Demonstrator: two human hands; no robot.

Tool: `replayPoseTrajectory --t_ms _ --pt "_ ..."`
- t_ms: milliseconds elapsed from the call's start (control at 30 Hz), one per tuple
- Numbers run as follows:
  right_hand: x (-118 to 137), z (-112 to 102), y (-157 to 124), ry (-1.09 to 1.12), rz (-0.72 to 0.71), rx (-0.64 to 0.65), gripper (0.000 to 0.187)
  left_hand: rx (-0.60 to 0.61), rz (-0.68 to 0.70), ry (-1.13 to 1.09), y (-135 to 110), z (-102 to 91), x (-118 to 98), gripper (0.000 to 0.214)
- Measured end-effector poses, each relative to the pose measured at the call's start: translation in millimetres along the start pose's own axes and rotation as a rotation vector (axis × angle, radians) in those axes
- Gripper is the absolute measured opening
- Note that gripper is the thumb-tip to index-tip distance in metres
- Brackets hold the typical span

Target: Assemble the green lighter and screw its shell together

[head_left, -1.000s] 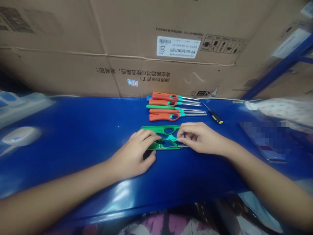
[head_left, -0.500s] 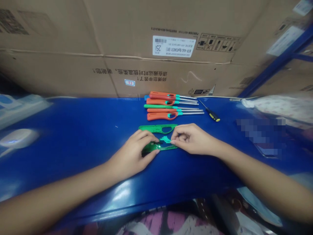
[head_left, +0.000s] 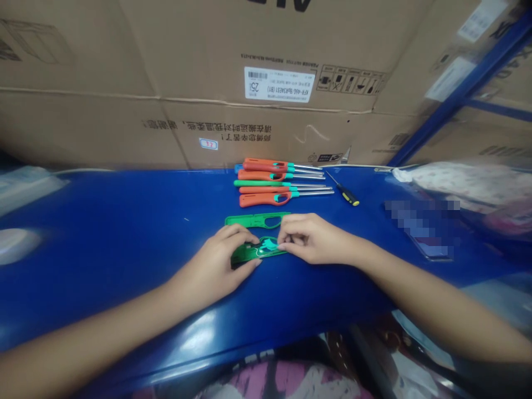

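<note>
A green lighter shell half (head_left: 246, 253) lies on the blue table, its inside facing up. My left hand (head_left: 224, 252) grips its left end between thumb and fingers. At its right part, my right hand (head_left: 310, 238) pinches a small turquoise trigger piece (head_left: 269, 244), which sits over the shell's opening. Whether the piece is seated or just resting there I cannot tell. A thin pale wire shows inside the shell. Just behind lies the other green shell half (head_left: 253, 220), near the knuckles of my right hand but not held.
Several long-necked orange lighters (head_left: 260, 199) and a green one (head_left: 260, 183) lie in a row behind. A screwdriver (head_left: 348, 195) is to their right, then a phone-like flat object (head_left: 424, 233) and a patterned cloth bag (head_left: 449, 185). Cardboard boxes (head_left: 199, 55) stand along the back edge.
The view has shifted slightly, so everything sits a little further left. The turquoise piece now lies lower and flatter in the shell opening, with my right hand still at it.
</note>
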State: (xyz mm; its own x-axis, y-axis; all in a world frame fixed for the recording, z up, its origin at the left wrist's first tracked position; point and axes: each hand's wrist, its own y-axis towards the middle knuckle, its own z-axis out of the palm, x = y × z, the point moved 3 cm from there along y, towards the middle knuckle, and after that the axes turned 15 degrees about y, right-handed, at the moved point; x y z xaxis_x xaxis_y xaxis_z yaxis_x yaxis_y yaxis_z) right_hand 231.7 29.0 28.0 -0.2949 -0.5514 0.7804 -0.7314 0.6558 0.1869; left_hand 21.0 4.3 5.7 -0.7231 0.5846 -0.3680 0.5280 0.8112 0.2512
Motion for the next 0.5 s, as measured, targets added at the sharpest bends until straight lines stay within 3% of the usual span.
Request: replayPoseTrajectory --t_ms 500 --pt "-2.9 5.4 -0.2 -0.049 -0.104 0.029 0.011 -0.015 -0.052 -0.056 -1.8 4.0 0.6 0.021"
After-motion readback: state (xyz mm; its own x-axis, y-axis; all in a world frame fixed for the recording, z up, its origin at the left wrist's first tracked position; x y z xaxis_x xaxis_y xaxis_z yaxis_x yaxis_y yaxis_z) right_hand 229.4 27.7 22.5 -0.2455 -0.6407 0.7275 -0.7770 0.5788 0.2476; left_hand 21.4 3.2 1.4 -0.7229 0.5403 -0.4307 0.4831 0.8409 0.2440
